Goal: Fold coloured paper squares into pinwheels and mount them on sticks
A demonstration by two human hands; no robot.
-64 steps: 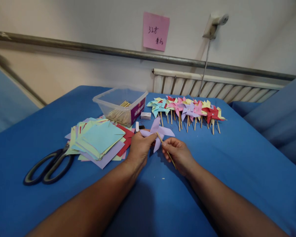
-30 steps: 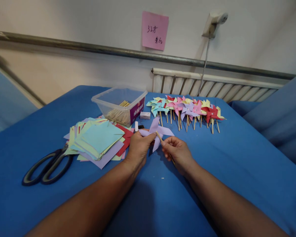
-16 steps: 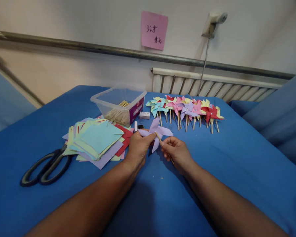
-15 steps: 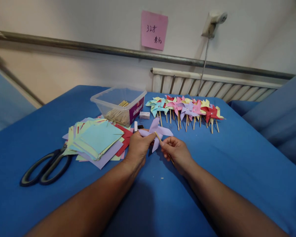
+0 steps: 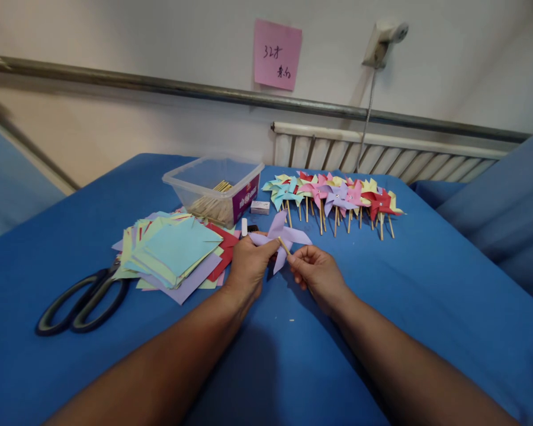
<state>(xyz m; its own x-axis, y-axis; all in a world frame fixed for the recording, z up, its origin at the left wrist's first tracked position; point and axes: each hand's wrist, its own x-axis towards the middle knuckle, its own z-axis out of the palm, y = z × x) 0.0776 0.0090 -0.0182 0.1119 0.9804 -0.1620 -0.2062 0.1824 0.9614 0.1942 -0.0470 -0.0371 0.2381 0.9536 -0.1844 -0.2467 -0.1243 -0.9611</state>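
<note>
My left hand [image 5: 250,261] is closed around a lilac paper pinwheel [image 5: 277,225], its thumb reaching to the middle of the back. A thin wooden stick [image 5: 285,246] has its upper end against the pinwheel's centre, close to that thumb tip. Just below, my right hand [image 5: 315,271] pinches the stick between thumb and fingers; the stick's lower part is hidden by this hand. Whether the stick is fastened to the paper I cannot tell. Behind my left hand a small black and white object [image 5: 251,228] is partly covered.
Left of my hands lie a pile of coloured paper squares [image 5: 173,251] and black-handled scissors [image 5: 82,303]. A clear plastic tub [image 5: 180,183] of sticks and a small white box [image 5: 260,207] stand behind. Several pinwheels [image 5: 337,195] lie at the back right of the blue-covered table [image 5: 408,307].
Almost nothing differs. The stick's lower end, which showed beneath my right hand, is now out of sight behind it.
</note>
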